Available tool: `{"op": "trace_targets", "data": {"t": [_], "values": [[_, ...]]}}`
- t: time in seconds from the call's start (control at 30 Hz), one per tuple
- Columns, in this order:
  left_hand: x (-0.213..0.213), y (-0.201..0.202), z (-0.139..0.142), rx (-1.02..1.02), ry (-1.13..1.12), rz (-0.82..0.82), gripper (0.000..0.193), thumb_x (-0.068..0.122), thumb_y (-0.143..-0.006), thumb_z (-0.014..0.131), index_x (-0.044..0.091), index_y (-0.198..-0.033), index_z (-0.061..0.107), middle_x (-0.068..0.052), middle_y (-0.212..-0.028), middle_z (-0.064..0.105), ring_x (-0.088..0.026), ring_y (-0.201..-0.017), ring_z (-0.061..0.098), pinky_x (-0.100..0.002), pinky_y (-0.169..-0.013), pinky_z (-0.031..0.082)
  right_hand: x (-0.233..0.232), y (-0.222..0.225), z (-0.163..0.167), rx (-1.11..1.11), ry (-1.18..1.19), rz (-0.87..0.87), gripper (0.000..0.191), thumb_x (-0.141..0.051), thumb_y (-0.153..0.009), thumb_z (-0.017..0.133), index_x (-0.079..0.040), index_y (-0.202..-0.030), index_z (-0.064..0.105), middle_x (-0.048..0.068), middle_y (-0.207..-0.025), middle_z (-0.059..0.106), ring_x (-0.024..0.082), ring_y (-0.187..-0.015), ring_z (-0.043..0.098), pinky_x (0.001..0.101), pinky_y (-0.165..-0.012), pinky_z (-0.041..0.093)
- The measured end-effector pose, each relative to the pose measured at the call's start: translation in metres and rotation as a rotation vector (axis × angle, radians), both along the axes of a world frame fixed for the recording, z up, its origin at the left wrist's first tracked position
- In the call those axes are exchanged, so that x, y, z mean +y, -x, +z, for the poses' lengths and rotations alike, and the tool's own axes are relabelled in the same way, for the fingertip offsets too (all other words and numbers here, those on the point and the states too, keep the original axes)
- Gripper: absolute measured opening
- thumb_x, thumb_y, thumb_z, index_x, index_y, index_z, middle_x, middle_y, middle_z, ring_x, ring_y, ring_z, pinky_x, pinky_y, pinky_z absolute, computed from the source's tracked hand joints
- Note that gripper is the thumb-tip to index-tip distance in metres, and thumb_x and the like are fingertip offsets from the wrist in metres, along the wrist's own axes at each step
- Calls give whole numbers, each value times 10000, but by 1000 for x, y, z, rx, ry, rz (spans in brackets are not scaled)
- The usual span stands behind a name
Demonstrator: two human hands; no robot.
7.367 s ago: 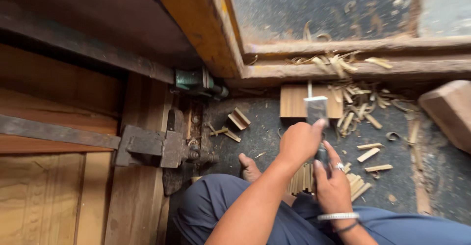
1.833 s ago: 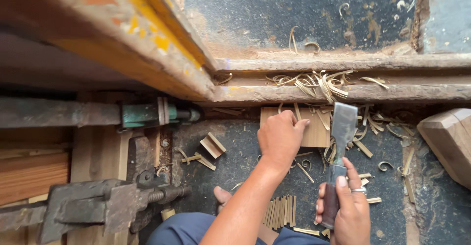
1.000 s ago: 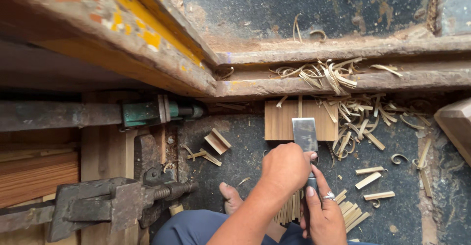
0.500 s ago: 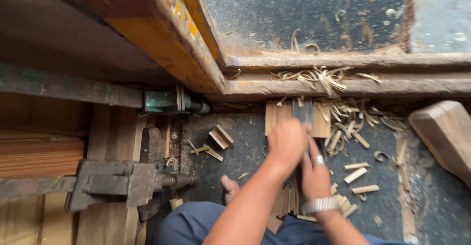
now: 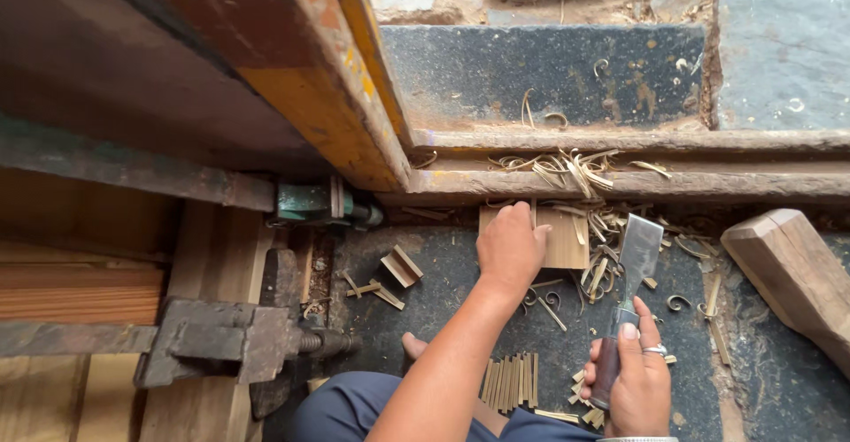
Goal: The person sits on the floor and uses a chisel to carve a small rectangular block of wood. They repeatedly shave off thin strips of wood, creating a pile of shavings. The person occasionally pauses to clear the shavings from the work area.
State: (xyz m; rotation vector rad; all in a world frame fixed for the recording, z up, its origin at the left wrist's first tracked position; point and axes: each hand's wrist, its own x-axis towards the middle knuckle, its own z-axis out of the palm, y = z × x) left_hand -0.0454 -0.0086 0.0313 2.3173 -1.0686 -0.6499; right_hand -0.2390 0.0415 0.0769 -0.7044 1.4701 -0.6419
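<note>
My left hand (image 5: pixel 510 245) rests on a small flat wooden block (image 5: pixel 563 236) that lies on the dark floor below a worn wooden sill, and seems to pinch a thin upright stick at the block's top edge. My right hand (image 5: pixel 632 383) grips the dark handle of a wide flat chisel (image 5: pixel 636 254), blade pointing up and away, to the right of the block and clear of it. A neat row of thin split wooden sticks (image 5: pixel 513 380) lies near my knee. Loose sticks and curled shavings (image 5: pixel 602 269) are scattered between the block and the chisel.
A heavy iron vice (image 5: pixel 232 343) and a green metal clamp part (image 5: pixel 317 203) sit at left by stacked planks. A thick angled wooden beam (image 5: pixel 323 70) runs overhead. A big wooden wedge (image 5: pixel 797 274) lies at right. My bare toe (image 5: pixel 413 345) shows by small offcuts (image 5: pixel 400 267).
Half a second ago both hands were together over the block with the chisel on it. Now my right hand has drawn the chisel back and to the right; my left hand stays on the block.
</note>
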Motion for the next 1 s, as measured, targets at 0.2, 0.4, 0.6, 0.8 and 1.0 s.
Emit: {"op": "trace_targets", "data": {"t": [0.2,0.4,0.6,0.8,1.0], "values": [[-3,-10,-8,96,-70,110,202,297,-823,757,96,-810,779,-159,-857,748,-357,-847,726,-465,-796,570,9,-15,-11,-43,-55,8,568,-309,-1009,460,-284,-1573,403,59,-705,551,140,-484,529,310,-360,433],[-4,-17,-5,155,-94,93,206,312,-780,767,110,-802,803,-154,-814,758,-331,-782,742,-433,-753,588,15,-23,-10,-106,-126,68,588,-320,-972,500,-235,-1546,410,64,-675,568,130,-447,535,295,-336,429],[3,-11,15,143,-128,78,307,381,-869,705,92,-827,798,-162,-813,749,-352,-784,726,-455,-743,571,18,-19,-13,-105,-150,87,596,-327,-990,508,-262,-1562,355,53,-668,561,124,-446,529,292,-338,440],[39,13,42,436,-523,-211,511,497,-951,575,36,-848,768,-202,-846,761,-374,-842,766,-457,-811,577,41,-27,-16,-40,-107,255,581,-275,-1000,490,-263,-1566,359,49,-625,499,127,-423,502,287,-333,417],[49,25,36,214,-465,-201,460,462,-959,626,29,-896,767,-220,-919,740,-403,-906,721,-494,-817,557,53,-39,-22,34,-146,297,578,-252,-995,492,-292,-1567,414,10,-606,499,125,-386,490,290,-327,408]]}}
